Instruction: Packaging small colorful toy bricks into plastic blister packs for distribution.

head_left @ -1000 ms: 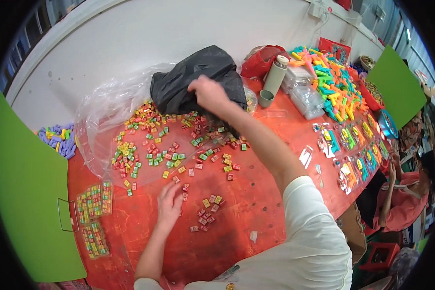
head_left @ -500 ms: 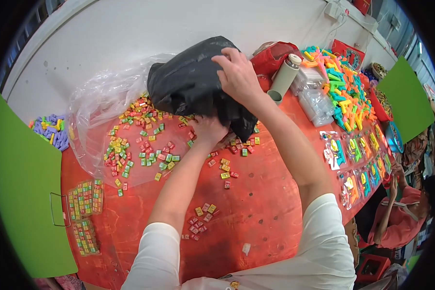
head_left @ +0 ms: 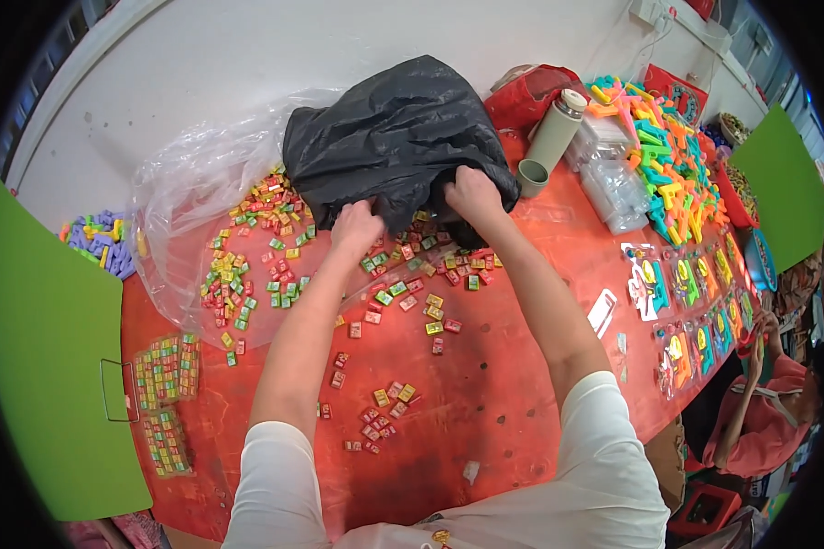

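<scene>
A large black plastic bag (head_left: 398, 114) bulges at the back middle of the red table. Its near edge is gripped by my left hand (head_left: 357, 225), fingers curled into the plastic. My right hand (head_left: 474, 196) clutches the same edge farther right, beside a dark fold. Small boxed pieces in red, yellow and green (head_left: 430, 245) lie under and in front of the bag's mouth. More such pieces (head_left: 277, 203) are heaped on a clear plastic sheet (head_left: 192, 183) to the left. What the bag holds inside is hidden.
Two filled clear trays (head_left: 167, 371) sit at the left. A flask (head_left: 556, 128) and its cup (head_left: 532, 174) stand right of the bag, near clear packages (head_left: 613, 188). Colourful toy guns (head_left: 673, 174) pile up at right, above packed sets (head_left: 677, 352). A co-worker (head_left: 760, 403) sits beyond.
My right hand has come down from the bag's top to its near edge. My left hand has shifted left onto the plastic. More small pieces show below the bag.
</scene>
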`<state>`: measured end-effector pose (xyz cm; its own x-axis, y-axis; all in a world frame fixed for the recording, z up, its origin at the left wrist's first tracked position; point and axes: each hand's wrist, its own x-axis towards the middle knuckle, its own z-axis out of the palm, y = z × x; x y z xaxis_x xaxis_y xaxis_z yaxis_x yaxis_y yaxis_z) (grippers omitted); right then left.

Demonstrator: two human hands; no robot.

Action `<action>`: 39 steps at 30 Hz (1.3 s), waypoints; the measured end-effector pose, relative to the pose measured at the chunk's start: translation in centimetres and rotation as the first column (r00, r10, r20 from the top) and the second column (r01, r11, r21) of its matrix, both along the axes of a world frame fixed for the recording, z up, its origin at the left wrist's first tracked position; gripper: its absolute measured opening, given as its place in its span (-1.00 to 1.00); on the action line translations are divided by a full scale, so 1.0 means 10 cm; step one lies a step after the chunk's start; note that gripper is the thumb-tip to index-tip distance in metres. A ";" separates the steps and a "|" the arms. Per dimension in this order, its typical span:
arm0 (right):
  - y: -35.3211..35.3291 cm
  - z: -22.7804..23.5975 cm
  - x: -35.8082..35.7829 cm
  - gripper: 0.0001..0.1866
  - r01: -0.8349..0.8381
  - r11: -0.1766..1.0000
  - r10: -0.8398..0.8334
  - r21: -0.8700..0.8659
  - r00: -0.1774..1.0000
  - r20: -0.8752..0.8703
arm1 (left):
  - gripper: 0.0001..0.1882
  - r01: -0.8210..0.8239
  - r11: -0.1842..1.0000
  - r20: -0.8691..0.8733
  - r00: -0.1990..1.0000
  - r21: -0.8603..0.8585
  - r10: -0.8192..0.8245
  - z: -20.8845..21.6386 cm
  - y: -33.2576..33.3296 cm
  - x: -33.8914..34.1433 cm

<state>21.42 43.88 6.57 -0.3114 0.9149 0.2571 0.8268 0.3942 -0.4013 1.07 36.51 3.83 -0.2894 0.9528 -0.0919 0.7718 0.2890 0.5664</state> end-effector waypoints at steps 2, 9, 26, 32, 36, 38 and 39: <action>0.03 0.02 -0.25 -0.59 0.009 0.981 -0.002 -0.192 0.999 0.036 | -0.39 -0.037 0.996 -0.031 0.999 -0.086 0.035 0.09 -0.07 -0.16; 0.22 -0.36 -0.52 -0.38 0.163 0.979 -0.147 -0.120 0.980 0.135 | -0.49 -0.158 0.987 -0.045 0.987 -0.012 0.157 0.07 0.02 0.10; -1.70 -0.26 -0.45 -0.09 -0.619 0.701 -0.194 -0.353 0.311 -0.930 | -0.18 -0.275 0.934 0.967 0.181 0.227 -0.181 0.32 -1.72 0.26; -2.62 -0.26 0.15 -0.20 -0.689 0.595 -0.265 -0.414 0.318 -0.910 | -0.09 -0.137 0.954 0.916 0.344 0.266 -0.206 0.50 -2.66 0.72; -3.01 -0.33 0.43 -0.23 -0.643 0.618 -0.278 -0.454 0.361 -0.890 | -0.08 -0.070 0.959 0.916 0.323 0.275 -0.239 0.38 -2.96 0.99; -3.10 -0.42 0.62 -0.22 -0.594 0.649 -0.269 -0.476 0.405 -0.874 | -0.10 -0.041 0.967 0.912 0.346 0.250 -0.221 0.31 -3.04 1.12; -3.14 -0.40 0.69 -0.21 -0.547 0.678 -0.262 -0.491 0.444 -0.857 | -0.11 0.006 0.967 0.893 0.383 0.254 -0.237 0.29 -3.06 1.16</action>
<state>28.34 12.47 2.58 -0.4564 0.8784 -0.1420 -0.1336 -0.2254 -0.9651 12.68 5.93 6.78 -0.0207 0.9985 -0.0507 -0.2260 0.0447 0.9731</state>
